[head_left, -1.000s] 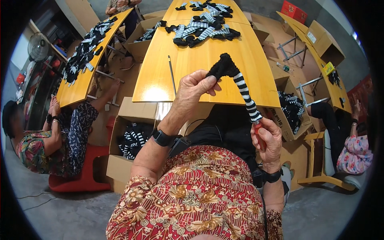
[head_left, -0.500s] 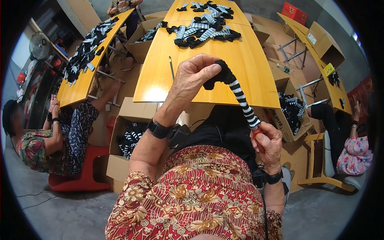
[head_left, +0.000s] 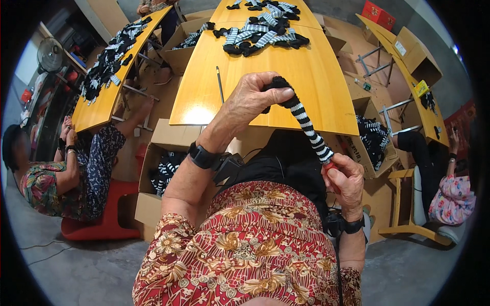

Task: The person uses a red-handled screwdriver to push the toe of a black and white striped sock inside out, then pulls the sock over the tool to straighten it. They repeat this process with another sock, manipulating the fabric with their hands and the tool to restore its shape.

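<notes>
Above the near edge of the table, a long knitted glove [head_left: 307, 124] with a black end and black-and-white striped cuff is stretched slantwise between my hands. My left hand [head_left: 255, 97] pinches the black end between thumb and fingers, hiding part of it. Lower and to the right, my right hand [head_left: 345, 178] is closed round a red handle [head_left: 330, 166] at the cuff's opening. Whatever extends from that handle is hidden inside the narrow striped cuff.
Striped gloves [head_left: 260, 33] lie heaped at the yellow table's [head_left: 204, 97] far end, with a dark pencil-like stick [head_left: 220, 84] nearer. Cartons of striped knitwear stand left [head_left: 145, 178] and right [head_left: 385, 168]. Seated people [head_left: 48, 188] are at both sides.
My left hand has shifted slightly right and its fingers now cover more of the black end. My right hand has moved a little right, still on the red handle.
</notes>
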Motion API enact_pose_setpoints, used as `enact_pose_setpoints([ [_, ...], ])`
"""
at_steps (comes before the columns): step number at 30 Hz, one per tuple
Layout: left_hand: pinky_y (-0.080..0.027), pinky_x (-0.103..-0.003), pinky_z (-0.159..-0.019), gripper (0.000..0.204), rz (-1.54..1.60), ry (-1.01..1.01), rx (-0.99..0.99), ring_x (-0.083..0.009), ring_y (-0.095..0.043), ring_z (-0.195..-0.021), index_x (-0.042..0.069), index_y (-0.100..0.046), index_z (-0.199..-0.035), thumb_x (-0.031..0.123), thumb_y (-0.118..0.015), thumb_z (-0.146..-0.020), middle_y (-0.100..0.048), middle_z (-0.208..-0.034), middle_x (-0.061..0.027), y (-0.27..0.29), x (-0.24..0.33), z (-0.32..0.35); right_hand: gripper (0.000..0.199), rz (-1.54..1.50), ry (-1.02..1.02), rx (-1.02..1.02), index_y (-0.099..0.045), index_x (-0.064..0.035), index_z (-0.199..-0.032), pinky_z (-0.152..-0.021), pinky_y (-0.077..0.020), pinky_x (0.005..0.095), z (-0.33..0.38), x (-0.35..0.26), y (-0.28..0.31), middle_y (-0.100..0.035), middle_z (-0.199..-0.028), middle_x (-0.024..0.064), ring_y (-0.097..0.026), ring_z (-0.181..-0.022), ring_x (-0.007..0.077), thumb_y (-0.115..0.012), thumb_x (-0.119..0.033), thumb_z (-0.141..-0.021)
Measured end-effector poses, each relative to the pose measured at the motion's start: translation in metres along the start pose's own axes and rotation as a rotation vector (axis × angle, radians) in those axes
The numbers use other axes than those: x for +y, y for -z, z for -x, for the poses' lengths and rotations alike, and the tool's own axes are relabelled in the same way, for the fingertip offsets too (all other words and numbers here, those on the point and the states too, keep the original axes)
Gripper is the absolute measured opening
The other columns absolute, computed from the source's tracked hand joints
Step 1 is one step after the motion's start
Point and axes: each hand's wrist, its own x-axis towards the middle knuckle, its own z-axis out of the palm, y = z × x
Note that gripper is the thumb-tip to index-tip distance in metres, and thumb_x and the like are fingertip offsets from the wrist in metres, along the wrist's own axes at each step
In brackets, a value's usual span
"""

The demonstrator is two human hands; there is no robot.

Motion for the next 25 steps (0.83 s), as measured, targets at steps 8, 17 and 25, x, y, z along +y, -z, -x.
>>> enact_pose_setpoints([
  [8, -0.038, -0.019, -0.061, 0.022, 0.101, 0.08, -0.059, -0.0051, -0.055, -0.072, 0.007, -0.069, -0.092, 0.025, -0.074, -0.082, -0.067, -0.08, 0.0014, -0.002, -0.006, 0.004, 0.025, -0.048, -0.024, -0.007, -0.063, 0.0005, -0.109, -0.043, -0.0393, 0.0189, -0.001, 0.006, -0.008, -0.065, -0.084, 0.0108, -0.054, -0.056, 0.0086, -0.063, -0.003, -0.084],
  [17, -0.054, -0.026, -0.083, 0.026, 0.321, 0.001, -0.005, -0.0124, -0.066, -0.085, 0.002, -0.063, -0.108, 0.019, -0.067, -0.089, -0.068, -0.094, -0.0062, 0.007, -0.025, -0.002, 0.029, -0.189, -0.038, 0.049, -0.061, -0.0005, -0.114, -0.044, -0.0402, 0.0183, 0.0, 0.006, 0.0, -0.065, -0.085, 0.0145, -0.056, -0.056, 0.0107, -0.063, -0.008, -0.086],
  [25, -0.054, -0.026, -0.082, 0.045, 0.325, -0.035, 0.003, -0.0143, -0.067, -0.083, 0.001, -0.049, -0.132, 0.015, -0.063, -0.091, -0.069, -0.098, -0.0114, -0.01, -0.015, 0.009, 0.031, -0.28, -0.054, 0.069, -0.061, -0.0023, -0.117, -0.044, -0.0431, 0.0195, 0.003, 0.019, 0.007, -0.065, -0.087, 0.0161, -0.057, -0.057, 0.0127, -0.063, -0.008, -0.087],
])
